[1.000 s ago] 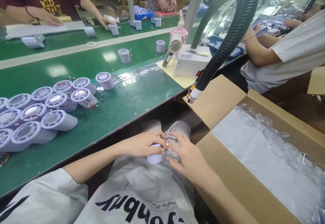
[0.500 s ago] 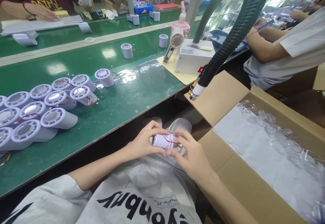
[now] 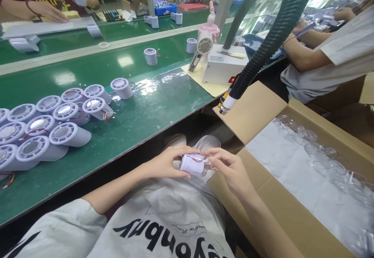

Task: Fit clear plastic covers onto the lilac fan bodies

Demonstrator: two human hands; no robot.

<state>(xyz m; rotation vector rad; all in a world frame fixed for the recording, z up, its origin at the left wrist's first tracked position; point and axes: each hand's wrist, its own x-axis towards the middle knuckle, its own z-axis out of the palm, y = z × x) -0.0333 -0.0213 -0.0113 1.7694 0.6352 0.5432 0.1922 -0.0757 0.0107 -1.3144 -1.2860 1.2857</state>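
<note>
My left hand (image 3: 168,164) is wrapped round a small lavender cylindrical fan housing (image 3: 193,164), held on its side above my lap. Thin red wires run along the top of the housing. A clear plastic piece (image 3: 207,167) sits at its right end. There my right hand (image 3: 229,168) pinches with thumb and fingers at the edge of the clear piece; whether a wire is also between the fingertips I cannot make out. Similar lavender housings (image 3: 70,133) stand grouped on the green bench (image 3: 140,121) at left, several with wires hanging out.
An open cardboard box (image 3: 251,180) with white lining and clear plastic parts (image 3: 333,167) is at my right. A black flexible hose (image 3: 263,51) arches above it. A white machine (image 3: 224,65) and a pink handheld fan (image 3: 204,43) stand on the bench. Co-workers sit opposite and at right.
The housing has turned a little and shifted slightly right in my left hand. My right hand has drawn back right, from around the housing's end to a fingertip pinch there.
</note>
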